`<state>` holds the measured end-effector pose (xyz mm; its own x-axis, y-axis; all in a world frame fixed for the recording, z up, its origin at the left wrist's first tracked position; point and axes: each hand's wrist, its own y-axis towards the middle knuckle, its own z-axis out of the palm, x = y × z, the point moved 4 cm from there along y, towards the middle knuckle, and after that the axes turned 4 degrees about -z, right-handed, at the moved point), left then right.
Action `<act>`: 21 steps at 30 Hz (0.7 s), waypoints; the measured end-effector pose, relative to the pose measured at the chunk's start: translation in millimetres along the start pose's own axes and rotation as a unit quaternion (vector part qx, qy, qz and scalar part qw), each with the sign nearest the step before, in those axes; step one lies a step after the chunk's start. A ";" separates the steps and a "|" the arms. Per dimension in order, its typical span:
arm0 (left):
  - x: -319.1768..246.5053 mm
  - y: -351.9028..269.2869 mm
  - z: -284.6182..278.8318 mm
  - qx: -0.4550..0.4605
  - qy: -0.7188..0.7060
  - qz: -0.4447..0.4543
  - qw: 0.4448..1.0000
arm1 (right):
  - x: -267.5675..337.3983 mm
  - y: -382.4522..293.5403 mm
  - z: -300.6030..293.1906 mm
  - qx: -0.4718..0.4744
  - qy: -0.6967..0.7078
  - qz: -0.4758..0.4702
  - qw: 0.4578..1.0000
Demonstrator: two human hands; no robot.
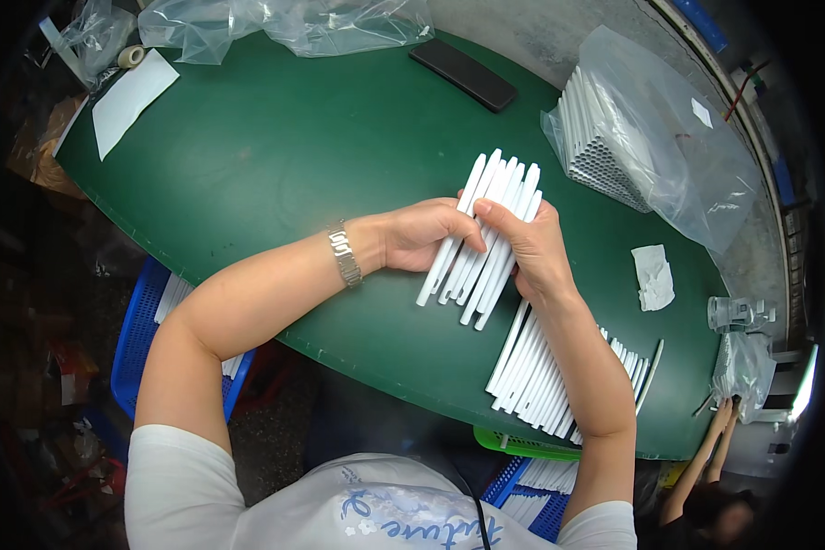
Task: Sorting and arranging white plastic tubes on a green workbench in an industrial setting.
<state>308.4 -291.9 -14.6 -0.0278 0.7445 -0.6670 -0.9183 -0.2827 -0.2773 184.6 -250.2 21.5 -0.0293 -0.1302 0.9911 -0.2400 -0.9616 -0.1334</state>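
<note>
Several slim white plastic tubes [496,189] are gathered in a loose bundle between my hands, tilted above the table. My left hand [430,234] grips the bundle from the left, its thumb across the front. From the right, my right hand [540,251] holds the same tubes with its thumb pressed on top; most fingers of both hands are hidden behind them. The tubes' ends are uneven, and some show a small slot near the lower end. Below my right forearm, a row of similar white tubes [536,385] lies on the green table [282,151].
Stacked tubes fill a clear plastic bag [687,158] at the right. A black smartphone [464,74], crumpled tissue [653,278] and plastic bottle [735,313] rest on the table. Blue baskets [134,344] hold tubes below the edge. At far right, another person's hands [725,412] touch a bag.
</note>
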 end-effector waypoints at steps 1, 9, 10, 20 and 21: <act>0.3 0.1 0.6 0.004 -0.005 0.001 1.000 | 1.2 -1.5 0.1 -0.005 0.002 0.001 1.000; 12.0 2.7 1.4 0.029 -0.031 0.000 0.999 | -2.3 -11.7 -2.4 -0.025 0.006 0.011 1.000; 11.4 2.7 2.0 0.030 -0.030 0.000 0.999 | -1.1 -12.1 -2.3 -0.026 0.006 0.010 1.000; 42.2 4.1 5.2 0.004 -0.017 0.008 1.000 | -28.8 -29.6 -13.0 -0.009 0.015 0.007 1.000; 57.9 0.7 8.5 0.007 -0.017 0.001 1.000 | -39.5 -41.8 -16.7 -0.009 0.010 0.017 1.000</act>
<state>302.8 -243.9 -47.5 -0.0429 0.7643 -0.6435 -0.9234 -0.2763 -0.2666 179.6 -200.8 -12.0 -0.0583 -0.1584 0.9857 -0.2566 -0.9518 -0.1681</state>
